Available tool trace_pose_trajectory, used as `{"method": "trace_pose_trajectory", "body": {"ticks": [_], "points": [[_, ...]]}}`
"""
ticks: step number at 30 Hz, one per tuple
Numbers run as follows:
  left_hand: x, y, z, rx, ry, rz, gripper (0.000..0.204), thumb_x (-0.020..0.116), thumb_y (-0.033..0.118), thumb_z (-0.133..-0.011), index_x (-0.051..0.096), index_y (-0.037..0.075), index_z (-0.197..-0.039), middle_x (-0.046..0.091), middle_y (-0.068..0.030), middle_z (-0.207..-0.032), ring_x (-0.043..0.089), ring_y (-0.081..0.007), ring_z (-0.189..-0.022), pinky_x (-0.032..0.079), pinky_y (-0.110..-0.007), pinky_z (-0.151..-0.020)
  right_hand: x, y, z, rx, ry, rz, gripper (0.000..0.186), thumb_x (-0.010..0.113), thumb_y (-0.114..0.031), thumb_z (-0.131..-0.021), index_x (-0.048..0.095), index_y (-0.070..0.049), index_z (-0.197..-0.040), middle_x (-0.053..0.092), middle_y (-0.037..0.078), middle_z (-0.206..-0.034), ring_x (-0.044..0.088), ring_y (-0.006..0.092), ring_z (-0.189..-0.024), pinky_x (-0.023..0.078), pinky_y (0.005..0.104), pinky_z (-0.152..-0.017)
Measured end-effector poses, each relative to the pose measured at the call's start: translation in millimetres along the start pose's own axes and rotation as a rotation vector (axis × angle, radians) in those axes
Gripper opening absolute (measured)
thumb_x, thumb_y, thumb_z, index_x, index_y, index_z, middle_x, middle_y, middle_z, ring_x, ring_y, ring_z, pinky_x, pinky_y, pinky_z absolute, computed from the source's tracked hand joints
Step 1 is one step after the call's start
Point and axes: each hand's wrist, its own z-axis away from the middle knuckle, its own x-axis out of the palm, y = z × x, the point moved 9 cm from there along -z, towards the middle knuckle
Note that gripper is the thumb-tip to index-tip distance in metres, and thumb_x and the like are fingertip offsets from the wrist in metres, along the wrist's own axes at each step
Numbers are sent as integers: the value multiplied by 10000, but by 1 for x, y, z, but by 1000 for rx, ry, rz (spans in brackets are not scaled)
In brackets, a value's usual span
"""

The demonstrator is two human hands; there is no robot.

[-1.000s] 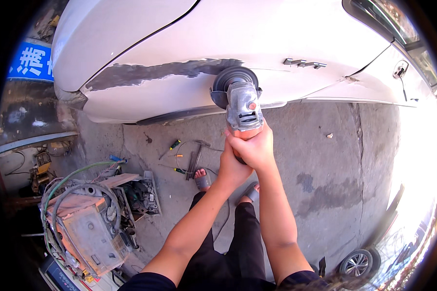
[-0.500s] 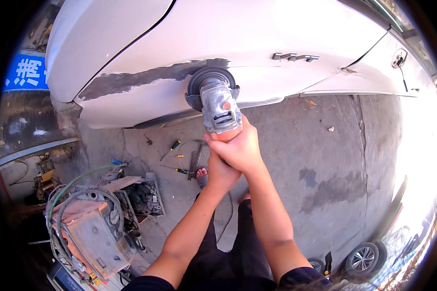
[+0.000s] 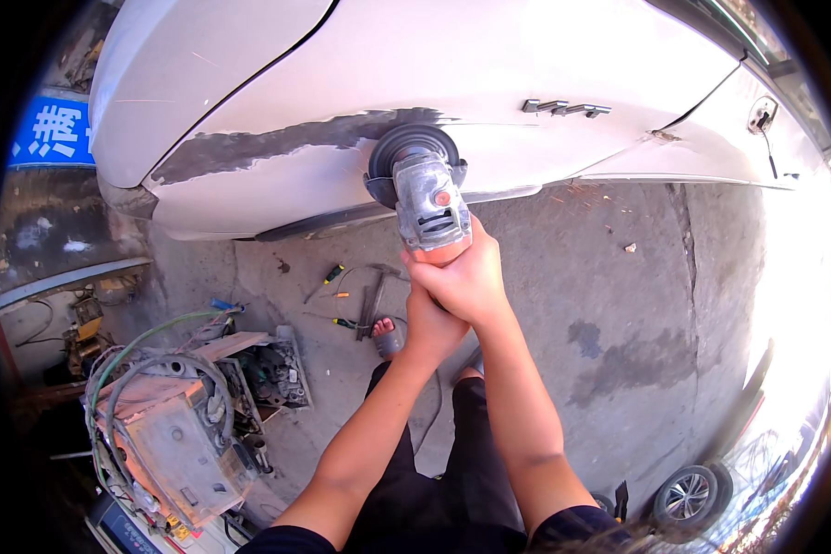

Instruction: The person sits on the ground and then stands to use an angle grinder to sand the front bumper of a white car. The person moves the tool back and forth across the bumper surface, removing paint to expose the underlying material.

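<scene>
Both my hands grip an angle grinder (image 3: 430,205) with a worn grey metal head and orange body. My right hand (image 3: 463,275) wraps round the body just behind the head. My left hand (image 3: 434,325) closes round the rear part, below the right; its fingers are partly hidden. The grinder's dark round disc (image 3: 414,148) is against the white car door (image 3: 323,198), at the right end of a long grey stripped strip (image 3: 249,148) with ragged paint edges. Fine sparks show to the right, below the door.
An orange machine with coiled hoses (image 3: 171,443) stands at lower left, beside an open box of tools (image 3: 282,374). Screwdrivers (image 3: 334,274) and a hammer (image 3: 375,300) lie on the concrete floor by my left foot. A wheel (image 3: 688,494) rests at lower right.
The grinder and both my hands have shifted slightly to the right along the door. The bared strip now shows a little further right.
</scene>
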Motion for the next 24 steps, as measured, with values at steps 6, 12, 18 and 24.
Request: {"method": "trace_pose_trajectory", "body": {"ticks": [6, 12, 18, 24], "points": [[18, -5, -2, -71, -43, 112, 807, 872, 158, -774, 392, 32, -1409, 667, -152, -1265, 681, -272, -1156, 543, -389, -936, -18, -2, 2, 20, 47, 9, 578, 881, -198, -688, 633, 68, -1138, 765, 175, -987, 758, 233, -930, 584, 364, -846], [33, 0, 3, -221, -97, 88, 810, 896, 212, -735, 406, 19, -1351, 672, -204, -1234, 689, -343, -1148, 545, -412, -936, -37, 19, 3, 52, 97, -80, 505, 876, -139, -730, 631, 51, -1128, 754, 113, -979, 713, 158, -906, 573, 325, -823], [8, -3, 0, -121, -22, 78, 806, 876, 184, -747, 400, 29, -1379, 674, -203, -1229, 694, -344, -1135, 546, -412, -926, -12, 2, 5, -9, 77, -15, 514, 867, -140, -717, 637, 56, -1133, 758, 126, -984, 716, 162, -918, 569, 330, -841], [11, 1, -6, -120, -41, 66, 769, 877, 182, -745, 421, 19, -1343, 676, -207, -1220, 695, -358, -1128, 542, -421, -928, -20, 12, 0, 3, 80, -32, 515, 889, -145, -704, 632, 52, -1104, 759, 126, -988, 723, 173, -909, 571, 336, -835]]}}
